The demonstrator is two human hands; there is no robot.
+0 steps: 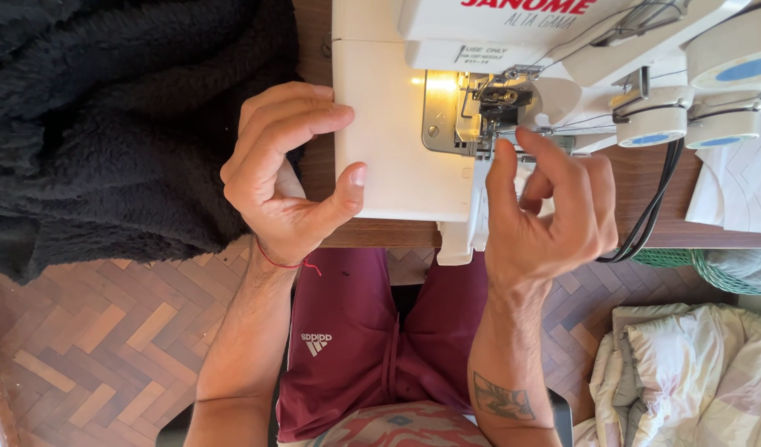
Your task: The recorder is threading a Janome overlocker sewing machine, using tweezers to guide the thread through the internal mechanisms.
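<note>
Resting left hand [285,170] open on sewing machine [397,124]; right hand [546,207] fingers pinched, contents unclear.

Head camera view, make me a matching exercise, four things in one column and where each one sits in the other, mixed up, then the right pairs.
Things:
1. white sewing machine
2. black fluffy fabric
3. green woven basket
4. cream crumpled cloth

Places:
A. on the brick-pattern floor, lower right
B. piled on the left, hanging over the table edge
C. under the wooden table edge, right side
D. on the table, between the left hand and right hand

Pairs: 1-D, 2-B, 3-C, 4-A
</note>
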